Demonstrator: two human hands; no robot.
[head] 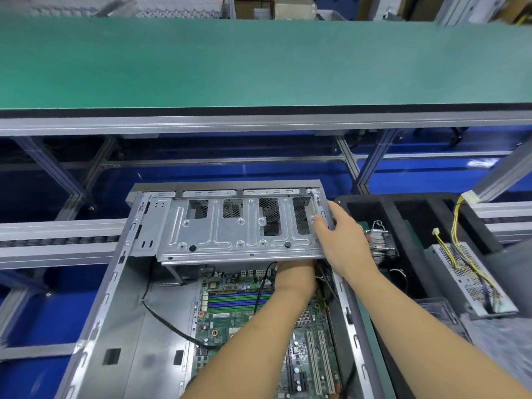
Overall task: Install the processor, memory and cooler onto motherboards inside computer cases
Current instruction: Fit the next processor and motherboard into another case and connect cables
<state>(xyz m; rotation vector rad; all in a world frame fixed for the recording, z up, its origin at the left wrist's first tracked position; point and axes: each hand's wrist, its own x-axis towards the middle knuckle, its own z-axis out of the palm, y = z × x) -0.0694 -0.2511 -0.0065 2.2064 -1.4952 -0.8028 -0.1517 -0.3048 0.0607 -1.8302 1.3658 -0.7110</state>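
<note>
An open grey computer case [115,298] lies in front of me with a green motherboard [230,321] inside, its green and blue memory slots [239,300] showing. A silver drive cage [230,228] spans the case's far end. My right hand [342,237] grips the cage's right end, fingers curled over its edge. My left hand [293,272] reaches under the cage's near edge, and its fingers are hidden there. A finned metal cooler [380,243] sits in a black foam tray [417,208] just right of the case.
A silver power supply [466,277] with yellow wires lies in the foam tray at right. A green conveyor belt [259,64] runs across the back. Aluminium rails [57,234] cross at left above a blue floor. A black cable [169,326] runs across the case floor.
</note>
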